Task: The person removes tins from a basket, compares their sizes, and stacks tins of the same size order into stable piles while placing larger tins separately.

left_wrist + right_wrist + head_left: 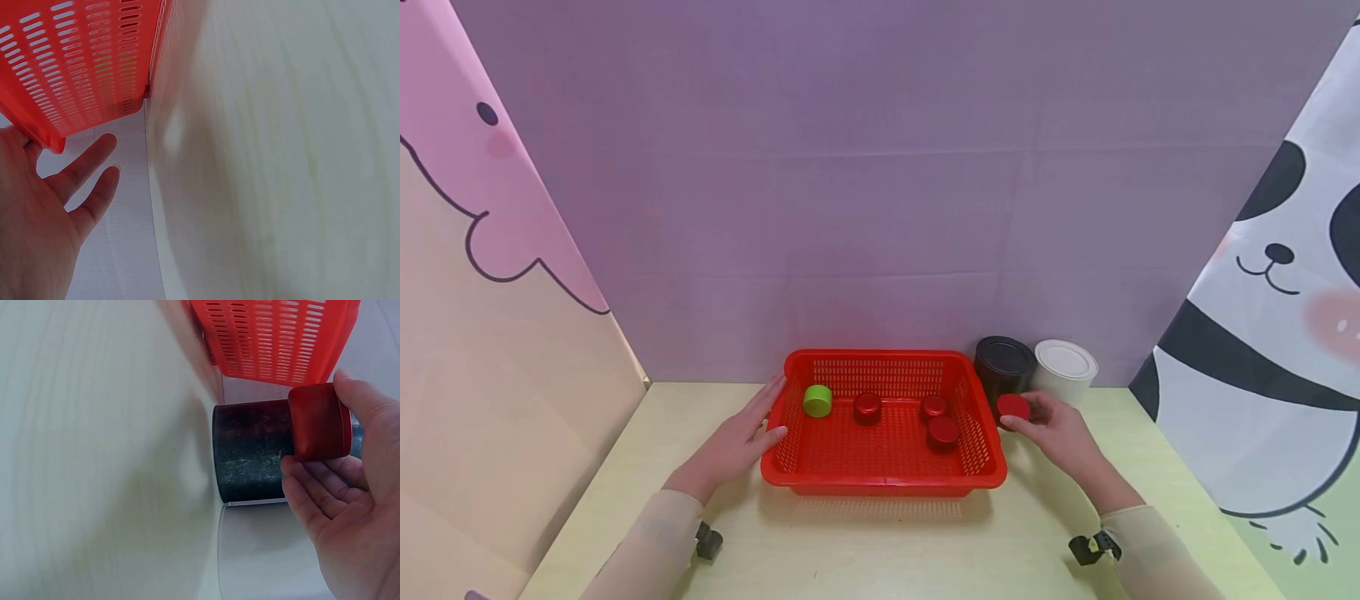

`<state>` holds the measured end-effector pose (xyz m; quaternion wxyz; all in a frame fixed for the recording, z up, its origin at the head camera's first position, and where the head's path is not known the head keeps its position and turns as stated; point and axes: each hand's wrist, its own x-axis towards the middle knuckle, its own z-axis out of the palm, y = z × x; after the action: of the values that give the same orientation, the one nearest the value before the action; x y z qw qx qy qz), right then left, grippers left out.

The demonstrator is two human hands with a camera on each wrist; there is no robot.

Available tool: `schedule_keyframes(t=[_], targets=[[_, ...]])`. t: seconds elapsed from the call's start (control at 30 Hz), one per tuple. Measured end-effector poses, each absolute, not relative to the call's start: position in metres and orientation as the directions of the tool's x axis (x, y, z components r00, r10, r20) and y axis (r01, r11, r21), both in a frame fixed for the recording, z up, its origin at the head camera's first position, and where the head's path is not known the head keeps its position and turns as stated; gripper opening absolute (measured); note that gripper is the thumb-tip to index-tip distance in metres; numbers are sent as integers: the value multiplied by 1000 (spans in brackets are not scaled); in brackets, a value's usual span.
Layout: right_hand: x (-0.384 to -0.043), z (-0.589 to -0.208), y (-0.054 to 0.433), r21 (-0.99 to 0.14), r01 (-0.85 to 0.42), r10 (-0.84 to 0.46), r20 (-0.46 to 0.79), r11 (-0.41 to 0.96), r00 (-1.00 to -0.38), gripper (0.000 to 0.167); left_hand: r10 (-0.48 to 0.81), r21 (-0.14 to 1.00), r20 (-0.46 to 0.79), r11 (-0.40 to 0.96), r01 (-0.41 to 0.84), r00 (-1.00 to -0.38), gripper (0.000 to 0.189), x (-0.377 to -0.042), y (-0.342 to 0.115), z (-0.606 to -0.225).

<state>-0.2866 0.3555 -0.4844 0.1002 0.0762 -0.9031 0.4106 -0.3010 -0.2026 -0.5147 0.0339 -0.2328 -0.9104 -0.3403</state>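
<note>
My right hand (1060,429) pinches a small red round tin (317,422) between thumb and fingers. It holds the tin just outside the right side of a red plastic basket (883,481), in front of a black canister (1004,357). My left hand (737,446) rests at the basket's left rim, its fingers fairly straight; two of them (94,199) stretch out free in the left wrist view. Inside the basket stand a green round tin (817,401) at the left, a red tin (867,408) in the middle, and two more red tins (943,433) toward the right.
A white canister (1064,367) with a lid stands right beside the black one, behind my right hand. The pale wooden table (880,554) ends at a purple backdrop (880,192). Printed cloth panels (1262,358) rise on both sides.
</note>
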Motion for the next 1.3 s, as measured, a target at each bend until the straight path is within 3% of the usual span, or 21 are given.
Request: schedule_keyframes(t=[1.3], targets=[[-292, -517, 367, -659, -190, -51, 224, 728, -973, 41, 393, 614, 211, 659, 434, -895, 88, -300, -202, -514]])
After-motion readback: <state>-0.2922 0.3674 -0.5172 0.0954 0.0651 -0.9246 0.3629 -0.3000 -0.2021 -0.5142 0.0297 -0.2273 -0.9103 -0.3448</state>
